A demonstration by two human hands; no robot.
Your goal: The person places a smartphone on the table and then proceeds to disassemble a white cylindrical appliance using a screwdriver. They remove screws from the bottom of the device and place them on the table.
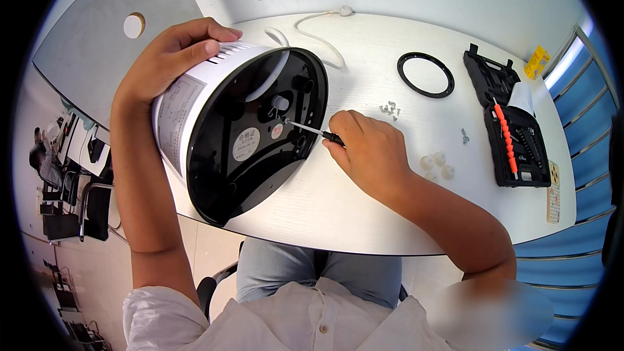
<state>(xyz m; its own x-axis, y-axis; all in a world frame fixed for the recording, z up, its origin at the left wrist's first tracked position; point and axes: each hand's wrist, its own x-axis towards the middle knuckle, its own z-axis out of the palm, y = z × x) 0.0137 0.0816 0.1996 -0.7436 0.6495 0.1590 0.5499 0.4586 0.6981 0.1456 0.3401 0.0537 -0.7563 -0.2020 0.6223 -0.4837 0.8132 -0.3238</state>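
Base teardown part done: cooker (195,117) lies tipped on the bench (364,214), underside facing the person.
Left hand (172,52) clasps its wall; right hand (364,146) pinches a screwdriver (312,130), tip at a base screw. Loose screws (390,110), feet (437,166) and ring (426,75) lie beside; cord (318,36) and toolcase (510,130) clear.

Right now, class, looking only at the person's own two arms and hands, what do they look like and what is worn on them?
Both forearms are bare. The left hand and right hand wear no gloves, and no rings or watch show. White fabric sleeves of a buttoned shirt are rolled up near the elbows. The right sleeve area is blurred.
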